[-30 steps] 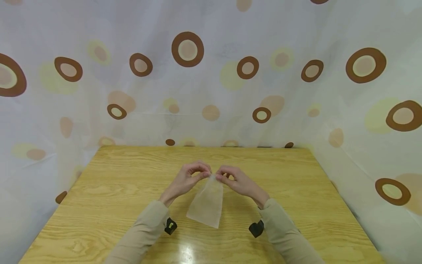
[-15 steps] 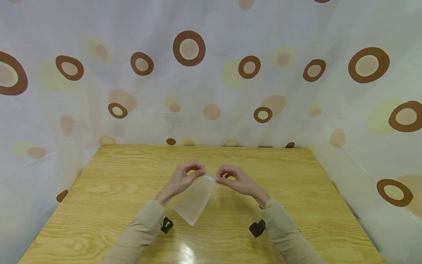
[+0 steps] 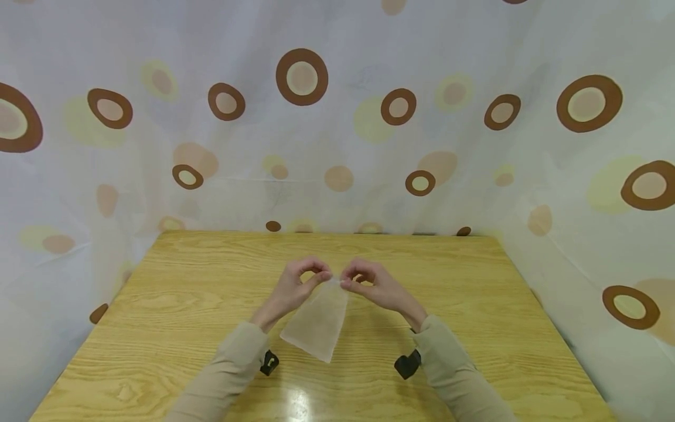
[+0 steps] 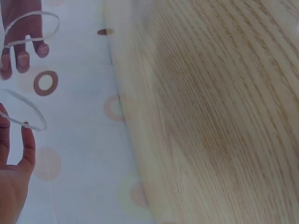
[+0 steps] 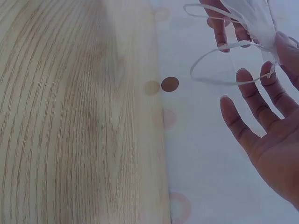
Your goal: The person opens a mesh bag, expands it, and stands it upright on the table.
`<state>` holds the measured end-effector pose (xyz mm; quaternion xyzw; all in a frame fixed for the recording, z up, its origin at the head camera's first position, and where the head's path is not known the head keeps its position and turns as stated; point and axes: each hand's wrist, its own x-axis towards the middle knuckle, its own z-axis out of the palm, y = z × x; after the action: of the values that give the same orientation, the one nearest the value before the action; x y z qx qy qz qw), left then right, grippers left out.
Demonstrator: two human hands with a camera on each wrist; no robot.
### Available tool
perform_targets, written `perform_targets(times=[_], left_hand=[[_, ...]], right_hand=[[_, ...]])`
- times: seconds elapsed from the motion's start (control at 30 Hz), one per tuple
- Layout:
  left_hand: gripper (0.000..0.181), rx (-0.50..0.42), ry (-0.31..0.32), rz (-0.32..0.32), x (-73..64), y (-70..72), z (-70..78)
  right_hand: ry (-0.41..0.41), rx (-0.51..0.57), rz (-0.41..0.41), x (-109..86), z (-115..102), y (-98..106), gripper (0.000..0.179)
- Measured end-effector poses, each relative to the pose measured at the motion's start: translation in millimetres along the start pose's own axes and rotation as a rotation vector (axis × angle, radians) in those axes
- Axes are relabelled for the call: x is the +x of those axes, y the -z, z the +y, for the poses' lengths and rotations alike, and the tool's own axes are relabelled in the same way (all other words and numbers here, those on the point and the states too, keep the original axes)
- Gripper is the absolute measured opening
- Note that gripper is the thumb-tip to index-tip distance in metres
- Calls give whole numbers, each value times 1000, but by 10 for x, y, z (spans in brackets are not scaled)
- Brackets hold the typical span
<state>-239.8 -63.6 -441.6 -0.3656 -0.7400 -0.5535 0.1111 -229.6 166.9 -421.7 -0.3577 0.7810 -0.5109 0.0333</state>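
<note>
A small sheer, whitish drawstring pouch (image 3: 318, 322) hangs over the table between my hands, tilted with its bottom toward the lower left. My left hand (image 3: 295, 288) pinches its gathered top between thumb and forefinger. Close beside it, my right hand (image 3: 381, 288) pinches the top from the other side. Thin white cord loops (image 5: 219, 83) stand out from the neck in the right wrist view, below the bunched sheer fabric. The other fingers of my right hand spread away from the cord. In the left wrist view, another white cord loop (image 4: 32, 109) shows by my left fingers.
A wood-grain table (image 3: 211, 264) lies under both hands. Behind it and at the sides hangs a white curtain (image 3: 337, 140) with brown and pastel circles. Dark wrist cameras (image 3: 408, 364) are strapped at the beige sleeves (image 3: 227, 366).
My hands drew apart, the left shifting left and the pouch swinging left with it. Since then they have come closer together again, and the pouch has swung partly back right.
</note>
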Motion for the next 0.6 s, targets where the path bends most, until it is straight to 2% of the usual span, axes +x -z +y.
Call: perform_targets(times=[0.13, 0.2, 0.27, 0.43, 0.5, 0.6], left_hand=[[7, 4, -59, -23, 4, -22, -20], [7, -3, -65, -57, 3, -23, -24], [7, -20, -36, -106, -3, -15, -21], [10, -98, 93, -231, -28, 7, -9], [11, -121, 112, -262, -34, 15, -8], [9, -138, 108, -294, -34, 34, -8]], right_hand=[[4, -4, -9, -11, 12, 1, 10], [-12, -21, -6, -16, 15, 5, 11], [-23, -40, -1, -19, 23, 6, 12], [-8, -53, 24, -19, 30, -15, 11], [5, -49, 35, -21, 29, -23, 11], [21, -29, 48, -24, 26, -27, 12]])
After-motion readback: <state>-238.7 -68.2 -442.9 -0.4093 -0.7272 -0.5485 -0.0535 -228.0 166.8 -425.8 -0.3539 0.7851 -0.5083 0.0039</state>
